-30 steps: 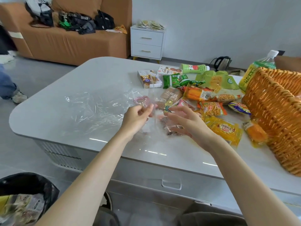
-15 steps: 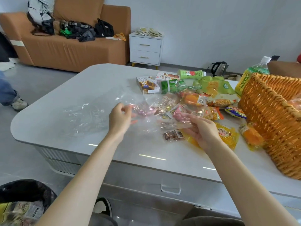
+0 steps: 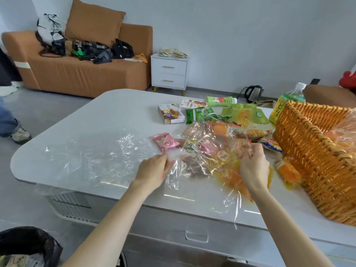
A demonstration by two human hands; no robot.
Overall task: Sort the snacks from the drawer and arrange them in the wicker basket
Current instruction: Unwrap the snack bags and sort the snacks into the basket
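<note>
Pinching the crinkly clear plastic bag (image 3: 173,178) in the curled fingers of my left hand (image 3: 154,170) and right hand (image 3: 253,166), I could spill its small wrapped snacks (image 3: 223,156) off the six-o'clock edge of the white table (image 3: 115,112) if the film slips, short of the orange wicker basket (image 3: 312,151) at three o'clock.

Home living room — brown sofa (image 3: 77,74) piled with bags, white two-drawer nightstand (image 3: 169,72) by the wall. Electric kettle (image 3: 252,93) on the floor — grey low table (image 3: 115,116).
</note>
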